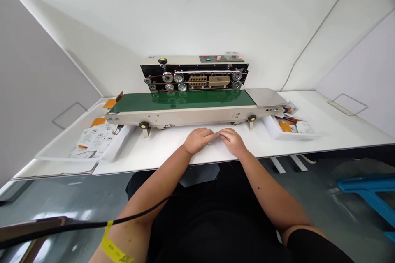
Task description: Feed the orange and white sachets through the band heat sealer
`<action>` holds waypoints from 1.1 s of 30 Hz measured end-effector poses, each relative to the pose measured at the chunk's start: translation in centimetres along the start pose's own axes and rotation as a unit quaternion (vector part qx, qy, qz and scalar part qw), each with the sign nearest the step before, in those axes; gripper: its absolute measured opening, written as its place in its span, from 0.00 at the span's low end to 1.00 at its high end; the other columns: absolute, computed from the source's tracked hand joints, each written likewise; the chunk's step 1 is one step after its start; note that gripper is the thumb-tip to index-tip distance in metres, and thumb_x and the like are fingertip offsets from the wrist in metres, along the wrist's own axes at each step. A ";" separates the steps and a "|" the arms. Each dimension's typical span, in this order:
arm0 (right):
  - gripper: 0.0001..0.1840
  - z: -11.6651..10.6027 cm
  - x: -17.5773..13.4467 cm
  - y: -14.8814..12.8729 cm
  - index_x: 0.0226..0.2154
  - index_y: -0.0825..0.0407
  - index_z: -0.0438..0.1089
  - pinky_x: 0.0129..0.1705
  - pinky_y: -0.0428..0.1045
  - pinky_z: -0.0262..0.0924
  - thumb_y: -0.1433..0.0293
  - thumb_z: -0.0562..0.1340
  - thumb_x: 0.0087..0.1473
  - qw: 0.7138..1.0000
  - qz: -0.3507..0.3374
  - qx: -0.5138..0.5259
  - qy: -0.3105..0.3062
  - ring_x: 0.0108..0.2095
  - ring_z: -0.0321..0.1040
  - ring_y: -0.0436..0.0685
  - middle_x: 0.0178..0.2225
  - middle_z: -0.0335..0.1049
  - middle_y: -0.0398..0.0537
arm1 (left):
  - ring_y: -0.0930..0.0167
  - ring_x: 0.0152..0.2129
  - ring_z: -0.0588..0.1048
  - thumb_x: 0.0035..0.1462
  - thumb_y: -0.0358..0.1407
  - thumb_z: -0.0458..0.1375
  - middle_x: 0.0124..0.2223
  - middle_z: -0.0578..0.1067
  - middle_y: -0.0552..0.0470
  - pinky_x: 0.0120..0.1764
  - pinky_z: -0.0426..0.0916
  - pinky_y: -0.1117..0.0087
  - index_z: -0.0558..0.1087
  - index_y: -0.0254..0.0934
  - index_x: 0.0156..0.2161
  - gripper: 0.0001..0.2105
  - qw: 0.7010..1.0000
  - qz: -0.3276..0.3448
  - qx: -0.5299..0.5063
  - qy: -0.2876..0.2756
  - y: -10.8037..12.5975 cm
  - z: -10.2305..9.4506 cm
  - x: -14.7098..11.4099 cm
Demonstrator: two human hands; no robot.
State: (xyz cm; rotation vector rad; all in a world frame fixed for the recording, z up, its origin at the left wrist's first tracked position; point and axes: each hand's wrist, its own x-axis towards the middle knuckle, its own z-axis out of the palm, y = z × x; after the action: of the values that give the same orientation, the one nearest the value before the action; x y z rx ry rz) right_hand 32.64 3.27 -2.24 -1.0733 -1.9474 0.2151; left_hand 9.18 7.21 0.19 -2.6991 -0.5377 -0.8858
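Note:
My left hand point(199, 139) and my right hand point(233, 141) meet above the front of the white table point(160, 148), with fingertips touching. Both are closed in a pinch. A small greyish printed piece point(211, 142) shows just below the left fingers, mostly hidden, so I cannot tell its kind. Directly behind the hands stands a band sealing machine point(194, 61) with a green conveyor belt point(197, 99). Neither hand touches it.
Left of the machine, a translucent bin point(115, 148) holds white printed packets point(95, 137) and orange pieces. A smaller white tray point(279, 132) with orange and white packets point(291, 125) sits under the right end. A black cable point(142, 213) crosses my left arm. A blue stool point(370, 187) stands at right.

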 end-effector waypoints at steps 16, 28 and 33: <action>0.13 -4.9 4.1 -1.1 0.43 0.45 0.77 0.44 0.53 0.62 0.65 0.56 0.69 0.966 -0.053 -0.158 -0.198 0.40 0.69 0.60 0.37 0.75 0.49 | 0.70 0.32 0.78 0.73 0.43 0.50 0.35 0.79 0.50 0.37 0.71 0.70 0.74 0.39 0.44 0.13 0.986 -0.139 -0.091 0.024 0.0 0.7 -0.5; 0.13 -13.9 12.0 1.6 0.44 0.50 0.73 0.27 0.44 0.58 0.59 0.61 0.64 0.952 0.139 0.083 0.259 0.24 0.62 0.49 0.28 0.70 0.43 | 0.64 0.43 0.79 0.63 0.40 0.61 0.47 0.79 0.48 0.46 0.72 0.64 0.69 0.40 0.53 0.15 0.969 -0.198 -0.147 -0.021 0.2 0.3 -0.3; 0.03 -13.8 16.6 4.6 0.35 0.51 0.67 0.16 0.39 0.47 0.69 0.61 0.56 0.848 0.331 0.202 0.361 0.16 0.54 0.45 0.20 0.59 0.36 | 0.63 0.46 0.77 0.63 0.39 0.62 0.48 0.78 0.47 0.49 0.71 0.64 0.69 0.40 0.51 0.13 0.968 -0.173 -0.170 -0.061 -0.1 0.1 -0.1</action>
State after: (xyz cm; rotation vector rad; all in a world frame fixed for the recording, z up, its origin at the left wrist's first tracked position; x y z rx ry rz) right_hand 41.90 15.26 13.85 -1.2599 -0.7663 0.4895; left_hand 9.12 7.31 0.01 -3.0398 -0.9909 -0.9776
